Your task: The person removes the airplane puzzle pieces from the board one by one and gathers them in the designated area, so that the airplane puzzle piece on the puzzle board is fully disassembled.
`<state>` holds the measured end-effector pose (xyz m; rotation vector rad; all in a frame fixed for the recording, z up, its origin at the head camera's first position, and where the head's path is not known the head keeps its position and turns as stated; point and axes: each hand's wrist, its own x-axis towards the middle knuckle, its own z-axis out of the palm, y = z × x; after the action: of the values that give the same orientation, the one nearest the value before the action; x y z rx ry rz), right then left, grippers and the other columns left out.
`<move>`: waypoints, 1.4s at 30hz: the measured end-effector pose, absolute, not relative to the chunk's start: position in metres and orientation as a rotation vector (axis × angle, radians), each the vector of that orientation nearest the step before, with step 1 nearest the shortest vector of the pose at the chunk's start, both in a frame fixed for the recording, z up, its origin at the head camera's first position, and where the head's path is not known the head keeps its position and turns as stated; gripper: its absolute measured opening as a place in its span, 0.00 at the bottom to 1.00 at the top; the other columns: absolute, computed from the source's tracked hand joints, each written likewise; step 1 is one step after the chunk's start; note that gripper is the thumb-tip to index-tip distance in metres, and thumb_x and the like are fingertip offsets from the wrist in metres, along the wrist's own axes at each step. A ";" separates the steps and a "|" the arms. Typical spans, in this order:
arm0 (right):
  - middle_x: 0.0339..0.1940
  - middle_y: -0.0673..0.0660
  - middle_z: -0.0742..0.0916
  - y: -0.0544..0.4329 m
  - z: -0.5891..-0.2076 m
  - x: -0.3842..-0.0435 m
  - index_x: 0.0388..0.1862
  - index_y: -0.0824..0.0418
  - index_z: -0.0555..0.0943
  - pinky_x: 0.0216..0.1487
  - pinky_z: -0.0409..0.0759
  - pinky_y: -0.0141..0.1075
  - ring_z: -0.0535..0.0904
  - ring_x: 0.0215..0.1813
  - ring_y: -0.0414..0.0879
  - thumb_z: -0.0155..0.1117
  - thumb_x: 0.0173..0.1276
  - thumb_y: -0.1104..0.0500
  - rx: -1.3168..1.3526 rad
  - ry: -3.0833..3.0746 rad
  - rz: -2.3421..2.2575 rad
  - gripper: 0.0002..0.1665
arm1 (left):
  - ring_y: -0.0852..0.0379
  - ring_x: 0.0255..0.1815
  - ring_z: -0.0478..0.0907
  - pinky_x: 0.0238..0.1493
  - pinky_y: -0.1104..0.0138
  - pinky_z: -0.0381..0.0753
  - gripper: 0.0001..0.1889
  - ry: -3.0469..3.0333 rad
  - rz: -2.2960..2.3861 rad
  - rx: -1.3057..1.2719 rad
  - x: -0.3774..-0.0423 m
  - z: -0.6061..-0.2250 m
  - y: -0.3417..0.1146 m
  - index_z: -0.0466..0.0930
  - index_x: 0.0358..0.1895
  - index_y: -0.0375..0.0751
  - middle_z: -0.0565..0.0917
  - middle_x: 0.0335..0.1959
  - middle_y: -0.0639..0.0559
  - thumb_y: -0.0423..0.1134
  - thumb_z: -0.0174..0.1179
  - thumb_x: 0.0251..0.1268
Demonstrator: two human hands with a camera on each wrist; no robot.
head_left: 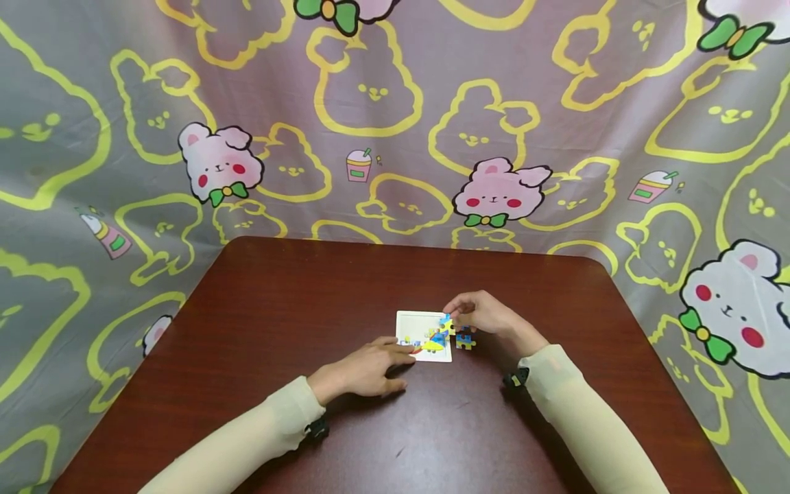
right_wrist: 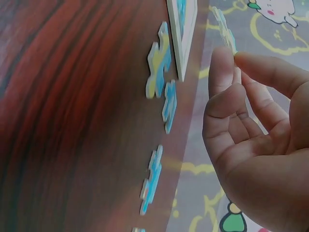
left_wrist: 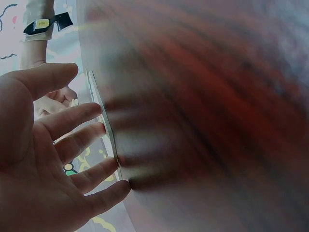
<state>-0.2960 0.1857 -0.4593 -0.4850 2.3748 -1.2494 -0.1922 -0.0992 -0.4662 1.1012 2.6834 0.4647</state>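
Note:
A white-framed jigsaw tray (head_left: pixel 409 318) lies on the table, with coloured pieces in its lower part, one of them bright yellow. My left hand (head_left: pixel 364 369) lies at the tray's left front corner, its fingertips touching the edge; the left wrist view shows the fingers spread and nearly straight. Between thumb and forefinger, my right hand (head_left: pixel 484 313) pinches a blue and yellow puzzle piece (right_wrist: pixel 224 30), held up over the tray's right side. Loose on the table right of the tray are a yellow and blue puzzle piece (right_wrist: pixel 158 65) and a smaller blue piece (right_wrist: pixel 169 107).
Another loose blue puzzle piece (right_wrist: pixel 152 179) lies farther along the table, and one more is cut off at the right wrist view's bottom edge. The dark red-brown table (head_left: pixel 308 288) has a grey cartoon-print curtain (head_left: pixel 395 199) behind it and at both sides.

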 end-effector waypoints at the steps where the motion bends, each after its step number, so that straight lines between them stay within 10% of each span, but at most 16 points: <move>1: 0.36 0.57 0.88 0.187 -0.459 -0.295 0.49 0.61 0.85 0.31 0.79 0.41 0.84 0.36 0.51 0.63 0.70 0.65 -0.470 2.377 -1.246 0.11 | 0.40 0.77 0.63 0.74 0.46 0.65 0.26 2.683 0.464 1.101 -0.192 -0.466 -0.099 0.77 0.66 0.44 0.72 0.73 0.51 0.48 0.62 0.66; 42: 0.36 0.57 0.87 0.262 -0.475 -0.286 0.49 0.67 0.83 0.25 0.75 0.34 0.84 0.34 0.47 0.59 0.67 0.69 -0.392 2.373 -1.179 0.13 | 0.41 0.77 0.62 0.73 0.46 0.65 0.26 2.690 0.458 1.094 -0.190 -0.466 -0.099 0.77 0.67 0.45 0.72 0.74 0.53 0.48 0.62 0.67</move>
<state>-0.2859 0.2621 -0.4748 -0.3917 2.3729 -1.1792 -0.1904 -0.0994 -0.4657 1.0937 2.6895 0.4581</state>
